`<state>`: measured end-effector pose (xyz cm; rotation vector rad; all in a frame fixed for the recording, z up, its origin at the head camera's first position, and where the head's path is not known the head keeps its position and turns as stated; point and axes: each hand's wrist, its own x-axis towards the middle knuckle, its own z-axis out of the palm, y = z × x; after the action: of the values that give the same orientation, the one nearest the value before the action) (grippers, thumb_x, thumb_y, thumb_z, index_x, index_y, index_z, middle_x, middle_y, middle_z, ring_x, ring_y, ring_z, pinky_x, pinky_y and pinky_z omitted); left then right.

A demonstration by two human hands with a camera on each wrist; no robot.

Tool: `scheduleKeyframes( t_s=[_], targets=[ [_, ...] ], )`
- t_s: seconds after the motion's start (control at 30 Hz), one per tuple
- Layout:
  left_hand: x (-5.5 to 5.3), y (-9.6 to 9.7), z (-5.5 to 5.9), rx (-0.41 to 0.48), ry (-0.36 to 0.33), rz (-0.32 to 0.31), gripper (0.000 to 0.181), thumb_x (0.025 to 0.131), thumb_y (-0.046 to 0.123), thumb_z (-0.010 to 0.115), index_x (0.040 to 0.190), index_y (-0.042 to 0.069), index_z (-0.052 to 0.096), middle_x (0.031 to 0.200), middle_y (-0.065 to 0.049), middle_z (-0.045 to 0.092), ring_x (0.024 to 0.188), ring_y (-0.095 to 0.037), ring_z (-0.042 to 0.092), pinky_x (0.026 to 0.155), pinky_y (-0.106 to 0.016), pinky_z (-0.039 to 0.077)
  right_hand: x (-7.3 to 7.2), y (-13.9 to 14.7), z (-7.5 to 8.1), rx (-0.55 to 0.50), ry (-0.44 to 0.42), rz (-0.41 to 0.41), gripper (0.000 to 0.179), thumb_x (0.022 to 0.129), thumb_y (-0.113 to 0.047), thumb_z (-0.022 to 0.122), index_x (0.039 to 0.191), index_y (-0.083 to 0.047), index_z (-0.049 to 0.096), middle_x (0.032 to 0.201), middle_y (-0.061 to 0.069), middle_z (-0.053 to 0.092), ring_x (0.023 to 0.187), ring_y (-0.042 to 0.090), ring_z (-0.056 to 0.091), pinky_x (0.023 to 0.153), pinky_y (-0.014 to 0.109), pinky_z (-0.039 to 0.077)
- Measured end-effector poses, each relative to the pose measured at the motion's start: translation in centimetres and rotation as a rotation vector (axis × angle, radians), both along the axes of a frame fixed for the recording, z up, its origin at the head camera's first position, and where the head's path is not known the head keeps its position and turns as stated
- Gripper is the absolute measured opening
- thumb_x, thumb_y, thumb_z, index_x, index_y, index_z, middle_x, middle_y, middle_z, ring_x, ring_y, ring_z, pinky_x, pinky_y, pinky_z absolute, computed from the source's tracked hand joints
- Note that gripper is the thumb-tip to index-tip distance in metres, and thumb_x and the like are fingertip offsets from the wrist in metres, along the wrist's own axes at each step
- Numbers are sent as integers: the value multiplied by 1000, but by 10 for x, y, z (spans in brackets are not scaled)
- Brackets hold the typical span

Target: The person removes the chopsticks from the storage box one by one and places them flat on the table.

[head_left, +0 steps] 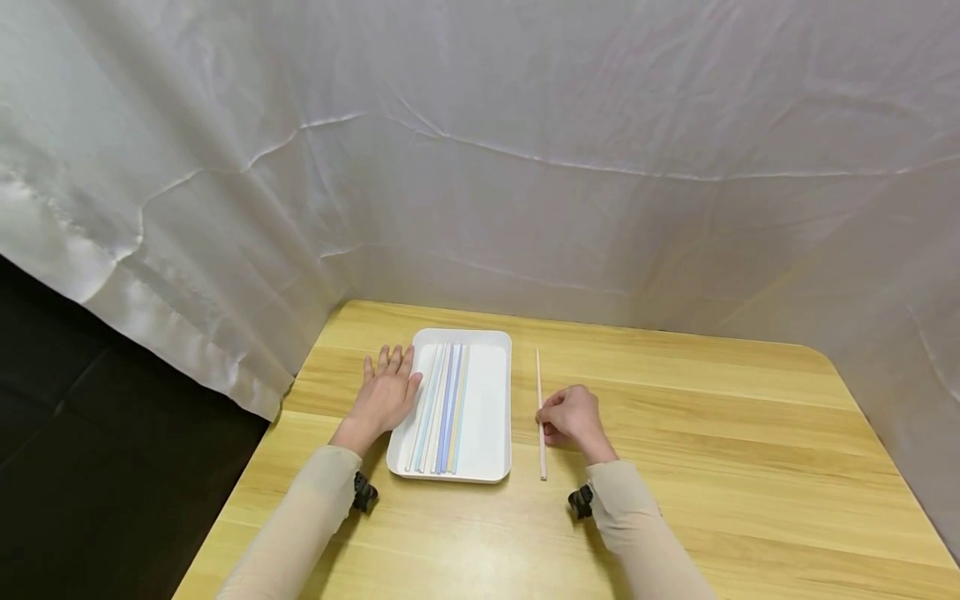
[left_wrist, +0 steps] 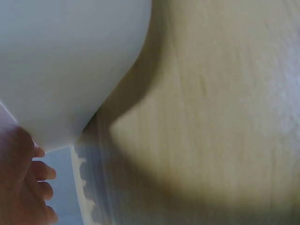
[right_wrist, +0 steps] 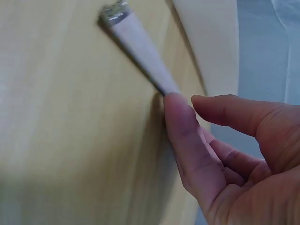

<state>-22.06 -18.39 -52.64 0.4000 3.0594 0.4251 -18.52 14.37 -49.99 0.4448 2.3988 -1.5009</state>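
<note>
My right hand (head_left: pixel 572 414) pinches a pale pink chopstick (head_left: pixel 538 375) between thumb and fingers, just right of the tray. The chopstick points away from me along the table; in the right wrist view its thicker end carries a shiny metallic tip (right_wrist: pixel 116 13). At the left side of the white tray (head_left: pixel 487 400), my left hand (head_left: pixel 388 396) lies with fingers stretched out, the thumb over the rim. Several pastel chopsticks (head_left: pixel 442 408), in white, blue, lilac, yellow and mint, lie side by side lengthwise in the tray's left and middle part.
The wooden table (head_left: pixel 735 433) reaches far to the right of the tray. Pale curtains (head_left: pixel 570 208) hang behind it and along the left. A dark area (head_left: pixel 90 450) lies beyond the table's left edge. Each wrist wears a small black camera (head_left: pixel 364 493).
</note>
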Motion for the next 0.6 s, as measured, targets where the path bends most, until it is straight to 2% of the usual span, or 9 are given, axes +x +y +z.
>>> scheduleKeyframes(
  t_s=[0.17,0.3,0.4,0.6],
  targets=[
    [0,0,1,-13,7,0,64,115,38,30,167,0,22,170,-30,27,160,-52,17,126,-74,9,-7,-5,12,-37,51,17,17,91,-1,76,105,9,74,94,28,78,66,25,77,67,37,66],
    [1,0,3,-18,7,1,64,115,38,30,166,0,23,169,-30,27,160,-52,17,126,-74,10,-13,-13,21,-172,23,19,29,94,-4,74,120,10,71,112,30,76,82,30,80,73,36,67],
    [1,0,3,-12,1,4,64,115,38,30,166,0,23,169,-30,26,160,-52,17,126,-74,9,-16,-21,26,-281,-5,27,38,96,-5,73,130,11,66,122,30,73,87,29,80,77,36,66],
    [2,1,3,-14,1,3,64,115,38,30,167,0,22,169,-30,27,159,-52,18,126,-74,11,-19,-36,31,-424,-47,73,45,96,-4,73,136,13,61,134,35,66,91,28,80,82,38,66]
  ],
)
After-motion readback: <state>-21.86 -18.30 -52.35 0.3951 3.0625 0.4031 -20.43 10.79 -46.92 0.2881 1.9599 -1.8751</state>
